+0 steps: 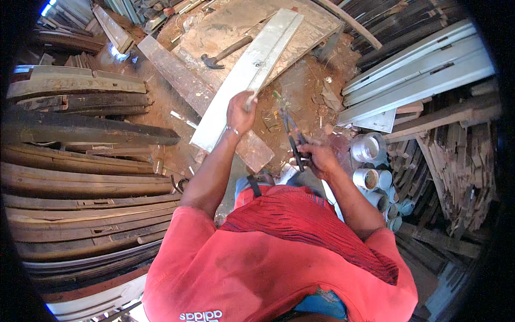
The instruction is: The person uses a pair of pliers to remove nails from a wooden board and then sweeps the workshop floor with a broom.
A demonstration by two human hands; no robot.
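Observation:
A long white-painted board (255, 64) with a small dark hole lies slanting across the work surface. My left hand (241, 113) is closed on the board's right edge, near its lower end. Held by its dark handles, a pair of long pliers (289, 126) points away from me in my right hand (316, 156). The pliers' jaws are right of the board and apart from it; whether they grip anything is too small to tell. Left of the board, a claw hammer (228, 52) with a wooden handle rests on the worn wooden work surface (206, 35).
A brown plank (174, 72) runs diagonally beneath the white board. Stacked timber (80, 180) fills the left side. White boards (418, 72) lean at the right, above several pots and tins (366, 148). Split wood pieces (456, 166) are heaped beyond them. Scraps litter the dirt floor (308, 80).

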